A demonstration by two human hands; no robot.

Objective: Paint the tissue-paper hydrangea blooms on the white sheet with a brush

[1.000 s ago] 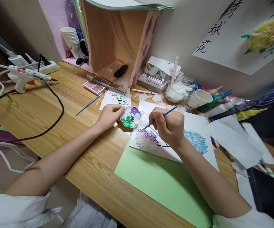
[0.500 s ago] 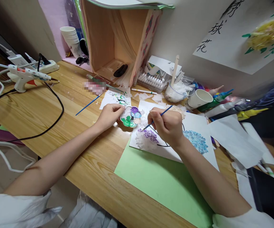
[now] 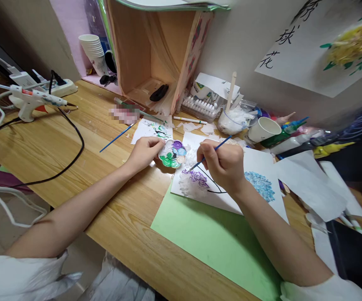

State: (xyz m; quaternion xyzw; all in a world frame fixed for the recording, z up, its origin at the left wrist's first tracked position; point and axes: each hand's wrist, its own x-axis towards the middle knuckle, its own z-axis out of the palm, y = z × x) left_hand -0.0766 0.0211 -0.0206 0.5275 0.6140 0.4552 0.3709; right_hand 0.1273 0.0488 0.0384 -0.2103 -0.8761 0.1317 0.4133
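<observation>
My left hand pinches the edge of a small flower-shaped paint palette with purple, green, blue and white paint in its wells. In my right hand is a thin blue paintbrush, gripped like a pen. Its tip touches a raised flower on the white sheet; the flower's upper part is purple and its lower part white. A blue textured flower lies right of my hand on the same sheet. Black stem lines run between them, partly hidden by my right hand.
Green paper lies under the sheet. A second blue brush and a paint-stained paper are beyond my left hand. A glue gun with cords sits left. A paper cup, paint bottles and a plastic tub stand behind.
My right hand has shifted slightly to the right, and the brush is tilted a little differently, its tip still on the purple part. The left hand and palette stay in place.
</observation>
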